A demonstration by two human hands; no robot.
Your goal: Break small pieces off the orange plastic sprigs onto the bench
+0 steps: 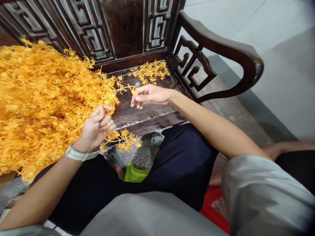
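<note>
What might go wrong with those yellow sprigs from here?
The upper sprig at the right hand reaches toward the big yellow heap, so its branches might snag there.

The lower sprig hangs from the left hand; if that grip loosens, it could drop to the floor.

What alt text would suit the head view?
A person's left hand holds a yellow sprig; the right hand touches a yellow stem beside a large yellow heap at a dark wooden bench. A smaller yellow pile lies near the armrest.

No readable text, labels or numbers
</note>
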